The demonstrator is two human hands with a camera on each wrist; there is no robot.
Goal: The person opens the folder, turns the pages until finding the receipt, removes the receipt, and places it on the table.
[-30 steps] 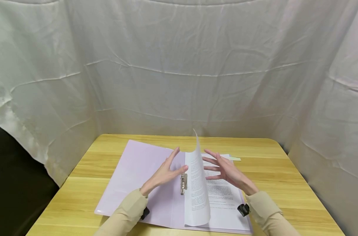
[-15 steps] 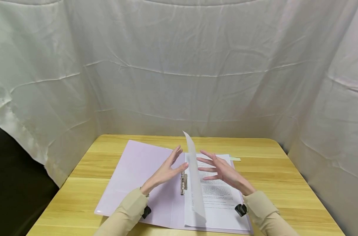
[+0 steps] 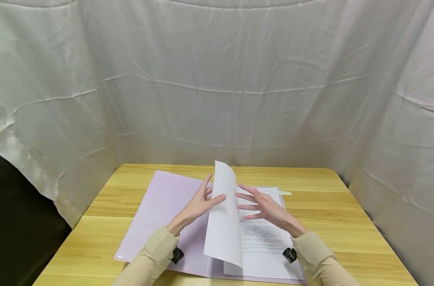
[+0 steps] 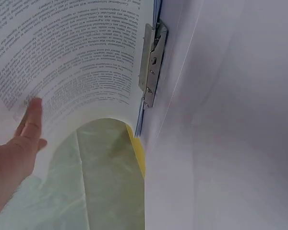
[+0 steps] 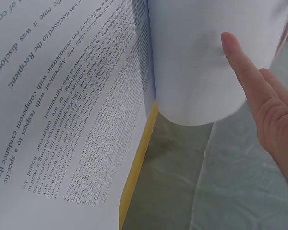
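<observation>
We see one sheet (image 3: 222,226) curling up out of the stack of pages (image 3: 267,242) in the open purple folder (image 3: 170,194), which lies on the wooden surface (image 3: 345,226). At the sheet's left edge, we have the left hand (image 3: 193,206), thumb across the front, other fingers behind, held apart. Opposite, we have the right hand (image 3: 272,210) with fingers spread wide; we cannot tell whether they touch the sheet. A metal clip (image 4: 151,67) sits near the folder's fold.

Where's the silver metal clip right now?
The silver metal clip is upper centre in the left wrist view, along the right edge of the white printed paper sheets.
</observation>
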